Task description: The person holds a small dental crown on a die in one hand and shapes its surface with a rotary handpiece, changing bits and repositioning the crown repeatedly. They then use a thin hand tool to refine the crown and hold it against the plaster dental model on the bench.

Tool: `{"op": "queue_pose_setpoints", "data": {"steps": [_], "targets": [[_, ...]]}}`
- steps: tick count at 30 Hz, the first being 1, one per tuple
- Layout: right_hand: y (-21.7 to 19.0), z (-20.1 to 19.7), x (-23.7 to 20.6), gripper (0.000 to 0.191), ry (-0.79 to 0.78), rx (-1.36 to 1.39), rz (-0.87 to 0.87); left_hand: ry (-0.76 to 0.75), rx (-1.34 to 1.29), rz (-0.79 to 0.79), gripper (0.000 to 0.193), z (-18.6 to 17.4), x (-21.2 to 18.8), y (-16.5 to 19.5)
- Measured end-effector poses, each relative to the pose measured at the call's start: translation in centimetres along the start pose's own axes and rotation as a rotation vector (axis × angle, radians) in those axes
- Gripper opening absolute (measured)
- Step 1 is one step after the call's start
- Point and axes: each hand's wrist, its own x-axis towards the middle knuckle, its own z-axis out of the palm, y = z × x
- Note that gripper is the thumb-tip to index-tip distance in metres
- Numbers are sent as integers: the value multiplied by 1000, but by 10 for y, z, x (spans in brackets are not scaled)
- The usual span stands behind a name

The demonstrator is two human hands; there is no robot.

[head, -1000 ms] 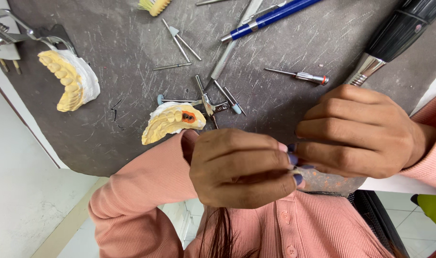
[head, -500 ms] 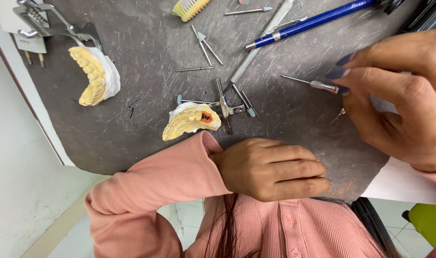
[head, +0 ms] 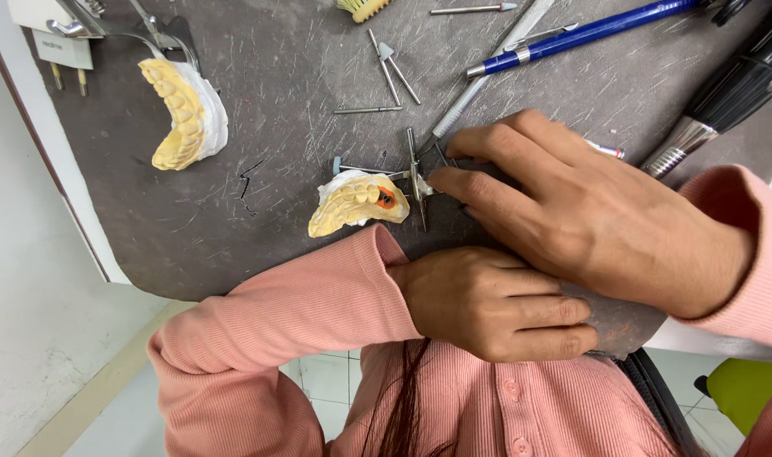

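Observation:
My right hand (head: pixel 589 211) reaches left across the dark grey mat (head: pixel 276 127). Its spread fingertips rest on thin metal instruments (head: pixel 415 178) lying just right of a small yellow dental cast with an orange spot (head: pixel 352 203). I see nothing gripped in it. My left hand (head: pixel 487 305), in a pink sleeve, lies as a closed fist at the mat's near edge, below the right hand; nothing shows inside it. A small red-tipped tool (head: pixel 610 152) peeks out behind the right hand.
A larger yellow and white dental cast (head: pixel 183 114) lies at the mat's left, by a metal frame (head: pixel 107 25). Loose metal burs (head: pixel 386 72), a blue pen (head: pixel 589 34), a brush (head: pixel 360 8) and a black handpiece (head: pixel 724 93) lie along the far side.
My right hand has let go of the red-tipped tool and moved left and down onto the instruments beside the small cast. The left fist has stayed at the mat's edge.

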Motion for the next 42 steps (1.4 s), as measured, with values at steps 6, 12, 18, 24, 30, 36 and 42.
{"op": "queue_pose_setpoints", "data": {"steps": [6, 12, 18, 24, 30, 36, 42], "targets": [[-4, 8, -7, 56, -39, -231, -16, 77, 42, -23, 26, -13, 10, 1], [-7, 6, -19, 59, -160, -551, 52, 184, -97, -195, 21, -32, 15, 5], [-4, -2, -24, 54, -24, -121, 7, 124, -232, -112, 30, -45, 13, 1], [-9, -15, -20, 52, 7, 21, 112, 50, -136, -24, 34, -38, 11, 0], [-8, 8, -23, 56, 5, -492, -32, 134, -146, -69, 33, -40, 12, 3], [-1, 6, -53, 46, 31, -367, 105, 335, -228, -380, 38, -36, 22, 12], [-7, -15, -41, 29, 131, -355, 171, 295, -240, -400, 45, -38, 11, 9]]}}
